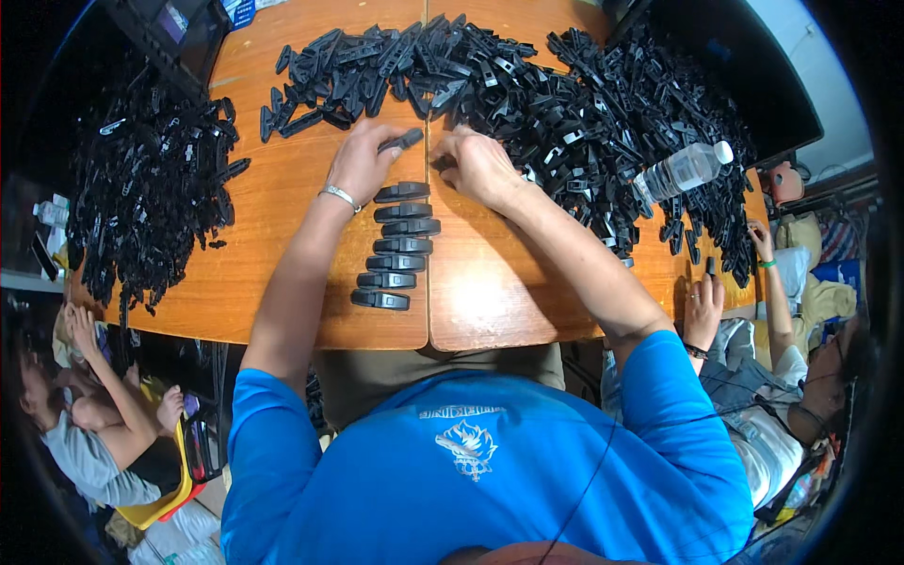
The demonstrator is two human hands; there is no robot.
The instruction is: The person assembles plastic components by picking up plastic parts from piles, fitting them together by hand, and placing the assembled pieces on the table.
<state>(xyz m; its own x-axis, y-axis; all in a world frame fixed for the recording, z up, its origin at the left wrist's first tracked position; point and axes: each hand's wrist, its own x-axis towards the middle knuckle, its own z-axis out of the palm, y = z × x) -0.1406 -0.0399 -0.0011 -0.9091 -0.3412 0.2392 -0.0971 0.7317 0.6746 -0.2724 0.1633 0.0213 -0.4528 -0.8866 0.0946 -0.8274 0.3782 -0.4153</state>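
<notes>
My left hand [361, 162] is closed around a small black plastic clip [408, 139], whose end sticks out past the fingertips to the right. Just across the table seam, my right hand [482, 168] has its fingers curled together at the front edge of the large heap. Something dark shows at those fingertips, too hidden to name. Below my hands, several black plastic clips [403, 247] lie crosswise in a neat column on the wooden table [490, 301], left of the seam or just over it. A broad heap of loose black plastic parts [508, 104] spreads beyond both hands.
Another dark heap [151, 179] covers the table's left end. A clear plastic bottle [686, 171] lies on the right part of the big heap. Black bins [725, 75] stand at the back corners. Co-workers' hands [702, 306] show at the right edge; another person [94, 414] sits at left.
</notes>
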